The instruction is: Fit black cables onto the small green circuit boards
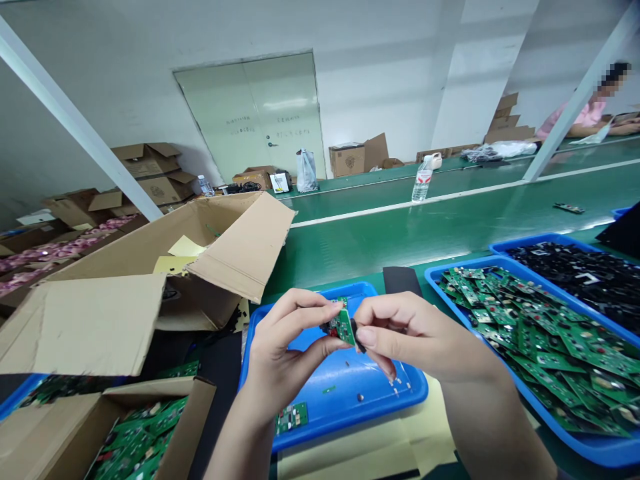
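Note:
My left hand pinches a small green circuit board between thumb and fingers, holding it tilted above a shallow blue tray. At the board's right edge, the thumb and fingers of my right hand close on a small black part. Whether that part is joined to the board, I cannot tell. Below, another green circuit board lies in the tray's near left corner, with several tiny white pieces towards its right end.
To the right stand a blue tray of circuit boards and a blue tray of black parts. Open cardboard boxes crowd the left, one holding circuit boards. A water bottle stands beyond; a person sits far right.

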Demonstrator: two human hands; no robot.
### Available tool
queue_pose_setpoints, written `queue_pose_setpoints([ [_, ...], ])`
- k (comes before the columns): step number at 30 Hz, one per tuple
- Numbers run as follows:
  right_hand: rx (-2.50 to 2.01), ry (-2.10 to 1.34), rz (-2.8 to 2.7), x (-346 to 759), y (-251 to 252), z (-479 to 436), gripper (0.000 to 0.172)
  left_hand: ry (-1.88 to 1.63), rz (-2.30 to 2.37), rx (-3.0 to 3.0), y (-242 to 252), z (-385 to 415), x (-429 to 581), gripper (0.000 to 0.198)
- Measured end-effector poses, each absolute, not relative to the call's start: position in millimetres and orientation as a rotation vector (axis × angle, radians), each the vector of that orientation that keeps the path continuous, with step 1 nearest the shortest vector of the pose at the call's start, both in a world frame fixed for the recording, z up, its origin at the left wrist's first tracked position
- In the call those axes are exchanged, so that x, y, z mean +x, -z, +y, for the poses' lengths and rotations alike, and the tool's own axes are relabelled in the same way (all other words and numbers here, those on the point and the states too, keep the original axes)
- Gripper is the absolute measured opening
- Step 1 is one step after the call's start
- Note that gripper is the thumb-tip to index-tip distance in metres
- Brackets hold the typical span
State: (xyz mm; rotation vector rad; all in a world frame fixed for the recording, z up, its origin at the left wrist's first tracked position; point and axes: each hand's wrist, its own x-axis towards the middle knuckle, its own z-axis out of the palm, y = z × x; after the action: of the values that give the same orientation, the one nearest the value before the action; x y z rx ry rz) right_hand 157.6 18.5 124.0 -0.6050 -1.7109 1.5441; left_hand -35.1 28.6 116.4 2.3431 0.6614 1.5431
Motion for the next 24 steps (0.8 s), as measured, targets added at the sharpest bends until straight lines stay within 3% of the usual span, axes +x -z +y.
queue_pose_setpoints([
  [9, -0.759, -1.318, -1.758, 156.7, -125.8, 16.0, 0.021, -1.5, 0.749, 2.348, -116.6, 29.3, -35.3, 0.029],
  [24, -0.815, -1.338, -1.722, 160.5, -129.2, 17.7, 0.014, -1.536, 0.912, 2.605, -119.4, 25.9, -31.8, 0.024],
])
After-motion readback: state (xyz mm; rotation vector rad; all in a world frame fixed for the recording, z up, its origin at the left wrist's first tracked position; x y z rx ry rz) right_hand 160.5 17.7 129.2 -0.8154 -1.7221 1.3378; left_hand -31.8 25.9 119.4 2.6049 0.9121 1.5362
